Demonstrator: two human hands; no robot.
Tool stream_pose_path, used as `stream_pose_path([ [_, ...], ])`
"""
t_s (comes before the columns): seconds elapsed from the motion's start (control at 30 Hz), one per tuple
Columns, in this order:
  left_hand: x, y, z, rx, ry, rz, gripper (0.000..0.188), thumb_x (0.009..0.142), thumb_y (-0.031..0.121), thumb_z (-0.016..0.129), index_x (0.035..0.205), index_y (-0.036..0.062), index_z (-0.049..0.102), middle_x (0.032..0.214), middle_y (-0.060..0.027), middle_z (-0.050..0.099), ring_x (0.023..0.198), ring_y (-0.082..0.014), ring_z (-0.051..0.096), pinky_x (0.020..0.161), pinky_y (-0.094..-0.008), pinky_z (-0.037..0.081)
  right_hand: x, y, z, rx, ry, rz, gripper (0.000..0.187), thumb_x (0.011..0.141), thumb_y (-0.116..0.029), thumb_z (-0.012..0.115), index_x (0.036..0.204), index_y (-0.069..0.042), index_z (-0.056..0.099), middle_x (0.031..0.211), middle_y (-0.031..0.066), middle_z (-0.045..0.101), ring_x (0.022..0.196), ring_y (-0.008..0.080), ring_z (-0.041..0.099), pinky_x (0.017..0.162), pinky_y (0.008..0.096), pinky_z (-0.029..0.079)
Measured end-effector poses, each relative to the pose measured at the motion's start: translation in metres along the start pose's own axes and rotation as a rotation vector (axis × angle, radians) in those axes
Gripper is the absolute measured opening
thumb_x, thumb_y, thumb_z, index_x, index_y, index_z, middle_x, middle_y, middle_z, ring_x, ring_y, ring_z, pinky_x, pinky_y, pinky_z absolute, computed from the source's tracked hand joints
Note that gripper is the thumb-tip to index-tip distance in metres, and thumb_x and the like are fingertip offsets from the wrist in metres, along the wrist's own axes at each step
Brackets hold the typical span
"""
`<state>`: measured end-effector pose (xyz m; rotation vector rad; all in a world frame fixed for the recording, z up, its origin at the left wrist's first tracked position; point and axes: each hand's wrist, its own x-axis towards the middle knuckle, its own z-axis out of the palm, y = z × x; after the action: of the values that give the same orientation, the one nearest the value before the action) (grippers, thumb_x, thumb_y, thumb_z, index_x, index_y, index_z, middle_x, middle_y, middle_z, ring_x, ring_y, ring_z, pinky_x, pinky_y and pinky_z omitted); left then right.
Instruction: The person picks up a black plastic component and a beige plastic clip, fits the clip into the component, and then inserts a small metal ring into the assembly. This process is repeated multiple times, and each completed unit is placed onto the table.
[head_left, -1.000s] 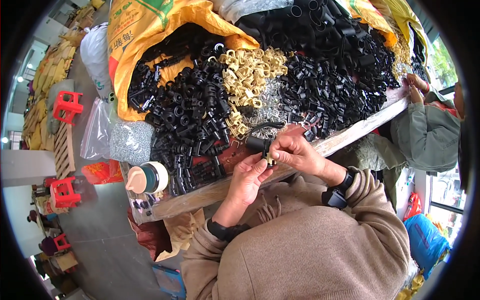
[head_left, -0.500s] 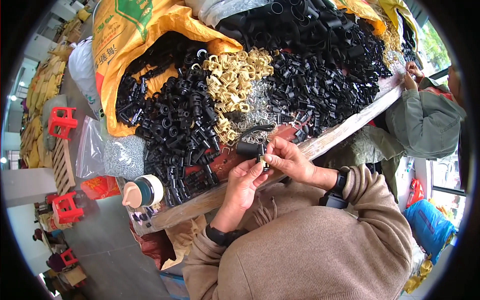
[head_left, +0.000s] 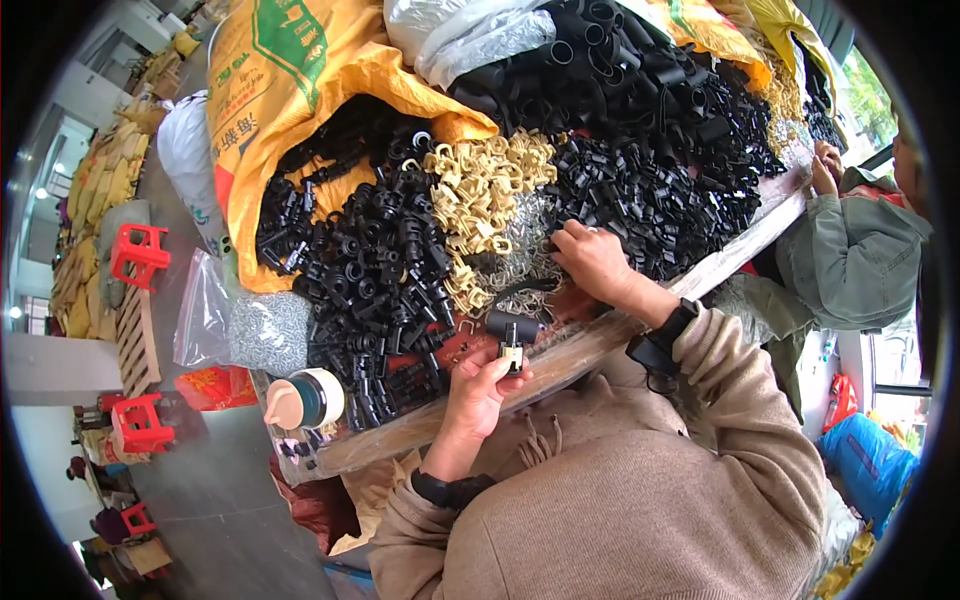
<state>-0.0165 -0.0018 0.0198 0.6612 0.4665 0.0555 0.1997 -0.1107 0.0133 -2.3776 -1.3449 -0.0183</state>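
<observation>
Sm. pc point(head_left: 512, 354), L hand point(head_left: 476, 394), axis ~vert., blk end up-frame

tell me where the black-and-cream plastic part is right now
Near the head view's centre, the black-and-cream plastic part is pinched in the left hand, in front of the matte black cylinder, left of the right hand.
</observation>
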Motion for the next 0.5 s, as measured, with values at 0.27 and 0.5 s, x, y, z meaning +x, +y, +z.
stream_pose_path([
  [0.27, 0.003, 0.002, 0.003, -0.050, 0.050, 0.067, 0.020, 0.078, 0.009, 0.051, 0.095, -0.0021, 0.053, 0.087, -0.0146, 0.059, 0.073, -0.0198, 0.059, 0.063, -0.0228, 0.050, -0.002, 0.015, 0.000, 0.223, 0.066, -0.093, 0.017, 0.071, -0.011, 0.059, 0.080, -0.005, 0.046, 0.077, 0.0075, 0.050, 0.064, 0.0252, 0.055, 0.056, 0.0342, 0.045],
  [0.5, 0.014, 0.017, 0.017, 0.009, 0.032, 0.095, 0.022, 0.078, 0.009, 0.053, 0.097, -0.0021, 0.052, 0.089, -0.0139, 0.058, 0.076, -0.0190, 0.059, 0.065, -0.0224, 0.050, -0.012, -0.003, -0.018, 1.553, -0.175, 0.318, 0.015, 0.079, -0.005, 0.055, 0.092, -0.005, 0.047, 0.075, 0.0024, 0.053, 0.061, 0.0121, 0.054, 0.055, 0.0227, 0.045],
])
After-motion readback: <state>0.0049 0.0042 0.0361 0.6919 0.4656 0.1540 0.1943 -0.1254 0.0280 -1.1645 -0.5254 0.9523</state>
